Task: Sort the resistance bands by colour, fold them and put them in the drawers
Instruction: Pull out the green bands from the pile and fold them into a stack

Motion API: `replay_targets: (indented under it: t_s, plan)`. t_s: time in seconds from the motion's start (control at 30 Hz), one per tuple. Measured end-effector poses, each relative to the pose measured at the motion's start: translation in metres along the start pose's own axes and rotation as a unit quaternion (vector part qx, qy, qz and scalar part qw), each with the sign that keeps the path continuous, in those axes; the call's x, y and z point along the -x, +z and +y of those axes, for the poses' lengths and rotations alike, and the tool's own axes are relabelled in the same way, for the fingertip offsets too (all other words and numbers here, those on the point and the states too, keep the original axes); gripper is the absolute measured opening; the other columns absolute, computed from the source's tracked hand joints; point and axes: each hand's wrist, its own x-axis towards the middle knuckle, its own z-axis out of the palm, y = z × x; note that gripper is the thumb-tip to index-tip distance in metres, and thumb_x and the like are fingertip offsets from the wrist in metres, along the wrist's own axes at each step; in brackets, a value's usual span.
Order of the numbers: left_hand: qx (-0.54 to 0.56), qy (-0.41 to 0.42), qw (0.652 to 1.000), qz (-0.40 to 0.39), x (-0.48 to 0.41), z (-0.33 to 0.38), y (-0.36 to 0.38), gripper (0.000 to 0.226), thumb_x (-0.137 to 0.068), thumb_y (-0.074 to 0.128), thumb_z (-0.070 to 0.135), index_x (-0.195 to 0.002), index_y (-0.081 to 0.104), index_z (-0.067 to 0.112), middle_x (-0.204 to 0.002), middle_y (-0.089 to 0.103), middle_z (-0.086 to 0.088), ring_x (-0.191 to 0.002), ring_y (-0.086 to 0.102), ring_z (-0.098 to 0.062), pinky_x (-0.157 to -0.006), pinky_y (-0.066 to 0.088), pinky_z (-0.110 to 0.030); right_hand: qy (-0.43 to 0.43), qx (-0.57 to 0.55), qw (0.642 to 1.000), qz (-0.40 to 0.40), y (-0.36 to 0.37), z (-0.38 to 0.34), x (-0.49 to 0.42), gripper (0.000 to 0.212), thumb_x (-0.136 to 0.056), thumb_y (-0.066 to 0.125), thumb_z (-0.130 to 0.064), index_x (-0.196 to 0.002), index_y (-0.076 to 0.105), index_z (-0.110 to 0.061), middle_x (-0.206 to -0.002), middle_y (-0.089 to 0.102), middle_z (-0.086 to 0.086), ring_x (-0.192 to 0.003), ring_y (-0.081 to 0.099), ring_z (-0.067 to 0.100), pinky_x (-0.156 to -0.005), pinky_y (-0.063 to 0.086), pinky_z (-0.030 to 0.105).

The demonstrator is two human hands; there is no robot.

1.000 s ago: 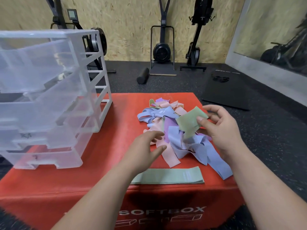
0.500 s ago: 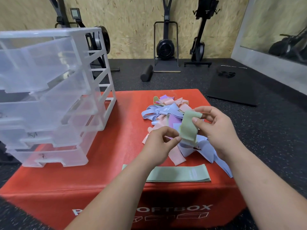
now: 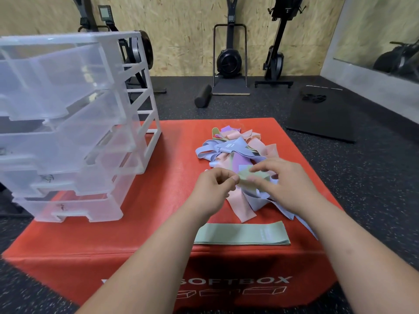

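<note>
Pinching one pale green fabric resistance band (image 3: pixel 251 177) between them, left hand (image 3: pixel 210 193) and right hand (image 3: pixel 290 186) held it over the tangled pastel band pile (image 3: pixel 229 148).

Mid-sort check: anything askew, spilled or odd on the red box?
Nothing spilled or damaged. The band pile is a mixed-colour tangle, one blue band trailing towards the right edge of the red box. The drawers stand pulled out unevenly. The flat green band lies close to the front edge.

left hand (image 3: pixel 213 189) now pinching green band (image 3: pixel 252 177), band lowered
</note>
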Motion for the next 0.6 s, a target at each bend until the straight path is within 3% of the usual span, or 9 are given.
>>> replay_targets:
  t_s: [0.07,0.17,0.23,0.4,0.53,0.6]
  plan:
    - [0.005,0.003,1.0,0.002,0.0,0.002,-0.002,0.011,-0.102,0.07,0.022,-0.094,0.076,0.017,-0.079,0.072,0.003,-0.078,0.062,-0.014,-0.076,0.053,-0.035,-0.009,0.043,0.999,-0.021,0.004,-0.002,0.001,0.022,-0.085,0.081,-0.043,-0.105,0.079,-0.033,-0.105,0.073,-0.019,-0.098,0.065,0.005,-0.085,0.049,0.029]
    - [0.009,0.017,1.0,0.021,0.001,0.003,-0.003,0.009,-0.1,0.073,0.025,-0.093,0.077,0.02,-0.08,0.071,0.002,-0.077,0.062,-0.015,-0.075,0.052,-0.038,0.012,0.06,0.998,0.008,0.007,-0.003,-0.002,0.012,-0.088,0.08,-0.03,-0.099,0.078,-0.033,-0.093,0.076,-0.015,-0.09,0.069,0.011,-0.083,0.052,0.035]
    - [0.009,0.041,0.998,0.049,0.003,0.006,-0.003,0.003,-0.098,0.076,0.029,-0.099,0.075,0.026,-0.088,0.075,0.008,-0.081,0.068,-0.014,-0.08,0.057,-0.04,0.011,0.018,0.999,0.039,0.004,-0.009,-0.006,0.011,-0.088,0.081,-0.027,-0.096,0.078,-0.033,-0.087,0.076,-0.016,-0.084,0.071,0.008,-0.083,0.056,0.037]
    - [0.001,0.146,0.987,0.059,0.01,0.022,-0.007,0.03,-0.101,0.072,0.028,-0.131,0.068,0.03,-0.125,0.072,0.015,-0.099,0.067,-0.005,-0.092,0.057,-0.028,-0.016,-0.119,0.988,0.094,-0.006,-0.036,-0.017,0.007,-0.09,0.082,-0.022,-0.095,0.078,-0.026,-0.085,0.077,-0.011,-0.078,0.072,0.01,-0.079,0.059,0.035]
    - [-0.02,0.181,0.982,0.058,0.01,0.028,-0.005,0.03,-0.104,0.068,0.023,-0.133,0.067,0.03,-0.124,0.073,0.014,-0.109,0.065,-0.013,-0.091,0.052,-0.023,-0.009,-0.205,0.977,0.065,-0.004,-0.048,-0.026,0.007,-0.09,0.081,-0.018,-0.093,0.076,-0.02,-0.085,0.078,-0.009,-0.079,0.073,0.009,-0.076,0.056,0.027]
    - [-0.017,0.161,0.984,0.072,0.01,0.027,-0.005,0.023,-0.103,0.069,0.022,-0.126,0.07,0.025,-0.116,0.075,0.011,-0.104,0.068,-0.009,-0.083,0.055,-0.024,-0.003,-0.224,0.974,0.039,0.0,-0.047,-0.028,0.006,-0.091,0.08,-0.017,-0.094,0.075,-0.015,-0.089,0.079,-0.004,-0.085,0.075,0.015,-0.078,0.056,0.028]
